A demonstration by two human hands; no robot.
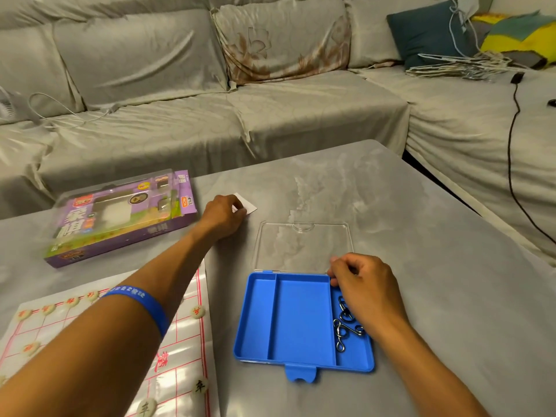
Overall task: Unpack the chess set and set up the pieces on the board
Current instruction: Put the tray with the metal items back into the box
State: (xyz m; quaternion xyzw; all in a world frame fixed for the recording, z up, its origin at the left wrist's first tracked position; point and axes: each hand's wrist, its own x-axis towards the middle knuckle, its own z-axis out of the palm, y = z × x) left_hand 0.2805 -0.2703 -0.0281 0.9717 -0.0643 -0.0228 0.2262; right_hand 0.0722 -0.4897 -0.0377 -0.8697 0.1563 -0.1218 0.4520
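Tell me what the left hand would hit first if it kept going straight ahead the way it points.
The left hand already touches a small white card. Past that, only bare table shows before the sofa, though depth is hard to judge.

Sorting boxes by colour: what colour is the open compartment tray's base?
Blue, seen in the head view: the plastic compartment tray.

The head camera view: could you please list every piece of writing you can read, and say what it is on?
"象棋", large white characters, partly blurred: purple game box.
"车": dark-lettered chess piece at the board's near edge; a second piece seems to read the same.
Red characters on the other pieces and on the board: too blurred.
Blue wristband lettering: too small.
Small card under the left hand: unreadable.
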